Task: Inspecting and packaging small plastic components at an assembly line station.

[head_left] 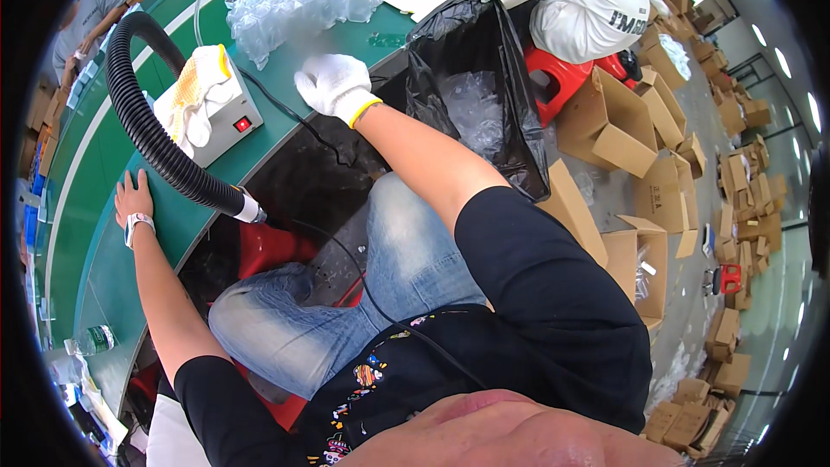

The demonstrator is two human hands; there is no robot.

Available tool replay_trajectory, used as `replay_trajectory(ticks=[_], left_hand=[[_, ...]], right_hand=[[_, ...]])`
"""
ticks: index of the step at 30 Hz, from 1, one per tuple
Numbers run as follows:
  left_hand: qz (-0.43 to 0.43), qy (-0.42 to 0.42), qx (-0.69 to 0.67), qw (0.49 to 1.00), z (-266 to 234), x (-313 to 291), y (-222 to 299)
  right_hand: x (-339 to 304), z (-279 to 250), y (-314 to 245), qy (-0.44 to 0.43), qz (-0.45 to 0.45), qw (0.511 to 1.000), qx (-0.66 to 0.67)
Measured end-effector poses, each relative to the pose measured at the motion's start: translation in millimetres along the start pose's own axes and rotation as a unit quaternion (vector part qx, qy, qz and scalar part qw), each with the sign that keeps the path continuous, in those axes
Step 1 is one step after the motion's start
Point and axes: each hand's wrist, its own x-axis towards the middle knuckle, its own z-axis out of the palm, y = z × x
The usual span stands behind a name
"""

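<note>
My bare left hand (134,200) lies flat on the green worktable (112,268) with its fingers apart, a pale watch on the wrist. My right hand (335,86) wears a white knit glove with a yellow cuff and is over the table's edge. Its fingers are curled in; whatever they may hold is hidden. Just beyond it is a blurred patch, then a heap of clear plastic pieces (303,2). Between my hands stands a grey box (226,134) with a red switch, a white and yellow glove (201,91) draped on top.
A black ribbed hose (143,121) arches over the table beside the box. Right of my right hand hangs a black bag (432,86) holding clear plastic. Open cardboard boxes (605,125) stand on the right. A co-worker (596,4) sits far right; a bottle (90,341) lies near left.
</note>
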Motion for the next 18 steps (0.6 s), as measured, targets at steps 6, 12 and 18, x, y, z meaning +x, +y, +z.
replay_trajectory(ticks=[6, 12, 18], left_hand=[[0.001, 0.022, -0.023, 0.999, -2.4, -1.3, 1.0], [-0.008, 0.000, -0.003, 1.000, -5.0, -4.7, 2.8], [-0.001, -0.002, -0.004, 1.000, -3.1, -2.4, 1.6]], right_hand=[[-0.5, 2.6, 1.8, 0.011, -0.012, 1.000, 0.003], [0.8, 6.8, 4.3, 0.038, -0.015, 0.999, 0.035], [0.9, 6.4, 4.6, 0.027, -0.004, 0.999, 0.031]])
